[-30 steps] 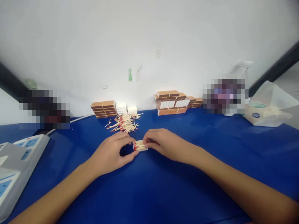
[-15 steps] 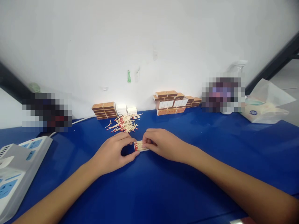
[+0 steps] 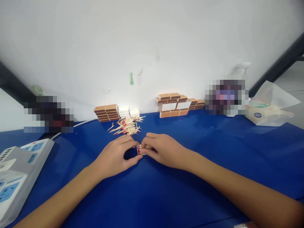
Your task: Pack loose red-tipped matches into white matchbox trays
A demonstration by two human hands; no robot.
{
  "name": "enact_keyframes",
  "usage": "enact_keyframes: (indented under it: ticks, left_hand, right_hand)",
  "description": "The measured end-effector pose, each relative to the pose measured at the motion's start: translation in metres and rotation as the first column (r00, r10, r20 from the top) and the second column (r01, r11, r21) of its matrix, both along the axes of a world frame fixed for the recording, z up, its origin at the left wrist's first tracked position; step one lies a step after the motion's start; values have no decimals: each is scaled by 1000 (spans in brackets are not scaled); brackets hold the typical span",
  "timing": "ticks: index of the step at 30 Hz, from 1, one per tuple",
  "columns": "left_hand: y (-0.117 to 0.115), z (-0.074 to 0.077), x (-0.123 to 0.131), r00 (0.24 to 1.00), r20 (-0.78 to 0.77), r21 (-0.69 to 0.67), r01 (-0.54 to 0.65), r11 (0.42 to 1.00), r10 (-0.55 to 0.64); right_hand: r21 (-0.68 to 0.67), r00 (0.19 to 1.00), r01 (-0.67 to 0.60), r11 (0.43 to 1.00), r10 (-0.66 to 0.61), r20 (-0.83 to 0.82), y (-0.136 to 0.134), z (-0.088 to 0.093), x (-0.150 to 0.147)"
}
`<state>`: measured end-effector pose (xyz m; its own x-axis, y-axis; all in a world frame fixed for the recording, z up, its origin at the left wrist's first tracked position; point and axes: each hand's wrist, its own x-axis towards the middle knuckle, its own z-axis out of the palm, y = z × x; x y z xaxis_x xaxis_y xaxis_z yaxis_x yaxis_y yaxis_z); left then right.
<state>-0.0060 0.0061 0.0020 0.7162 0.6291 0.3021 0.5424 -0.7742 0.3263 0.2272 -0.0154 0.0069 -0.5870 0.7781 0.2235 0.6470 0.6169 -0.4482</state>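
Note:
A small white matchbox tray (image 3: 138, 154) rests on the blue table, with red-tipped matches (image 3: 139, 149) lying in it. My left hand (image 3: 118, 154) curves round the tray's left end, thumb at its near edge and fingertips at the far edge. Over the right part of the tray is my right hand (image 3: 161, 148), its thumb and fingers closed on the matches and covering much of them. Beyond the hands, a loose heap of matches (image 3: 128, 126) lies on the table.
Stacked brown matchboxes (image 3: 106, 113) and white trays (image 3: 123, 111) stand by the wall behind the heap. Further right is another matchbox stack (image 3: 174, 106). A power strip (image 3: 35, 167) lies at left; a tissue pack (image 3: 268, 114) sits at right.
My right hand has shifted slightly left along the tray, and its fingers now cover more of the matches. My left hand stays almost where it was on the tray.

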Motion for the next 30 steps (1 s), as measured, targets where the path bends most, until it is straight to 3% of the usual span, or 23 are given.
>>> enact_keyframes:
  ticks: [7,30]
  left_hand:
    - [0,-1,-1,1000,6,13,-2,1000,2]
    - [0,-2,-1,1000,0,32,7,999,-7]
  right_hand:
    - [60,999,3,998,-7,51,2,-3,2]
    - [60,995,18,998,-23,95,1,-2,0]
